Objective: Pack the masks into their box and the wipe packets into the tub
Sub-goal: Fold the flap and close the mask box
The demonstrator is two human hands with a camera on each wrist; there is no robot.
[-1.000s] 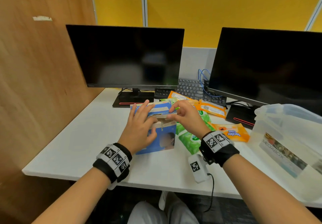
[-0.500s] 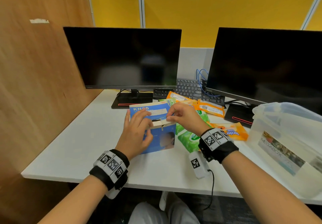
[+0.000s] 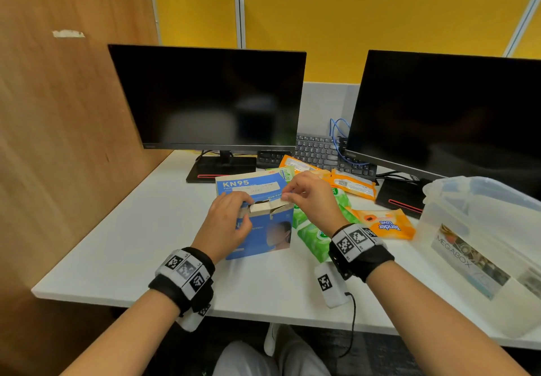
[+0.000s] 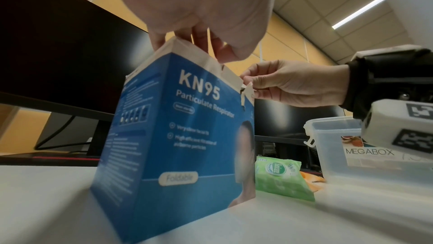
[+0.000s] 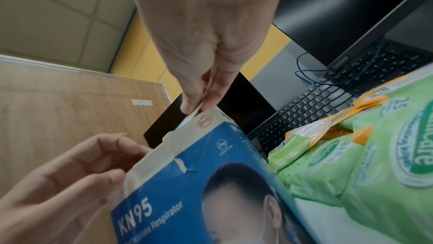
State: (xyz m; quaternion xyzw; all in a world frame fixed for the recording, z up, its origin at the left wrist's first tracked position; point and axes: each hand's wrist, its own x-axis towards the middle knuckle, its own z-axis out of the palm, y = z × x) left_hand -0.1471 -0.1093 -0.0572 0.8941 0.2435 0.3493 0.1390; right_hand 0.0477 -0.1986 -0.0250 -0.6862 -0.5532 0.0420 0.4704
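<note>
A blue KN95 mask box (image 3: 263,230) stands upright on the white desk, its lid (image 3: 248,183) tipped back and open. My left hand (image 3: 243,203) grips the box's top left edge, with fingers curled over a cardboard flap and the thumb on the front face. My right hand (image 3: 288,195) pinches the side flap at the top right corner, as the right wrist view shows (image 5: 196,106). Green wipe packets (image 3: 314,238) and orange wipe packets (image 3: 383,224) lie just right of the box. The clear tub (image 3: 483,244) stands at the far right. No masks are visible.
Two dark monitors (image 3: 210,97) stand at the back with a keyboard (image 3: 319,153) and a blue cable between them. A wooden partition (image 3: 58,141) walls off the left side. The desk's front edge (image 3: 263,317) runs close to my wrists.
The box lid has swung up and back. My left hand has moved from lying flat on the lid to gripping the box's top edge. My right hand still pinches at the top right.
</note>
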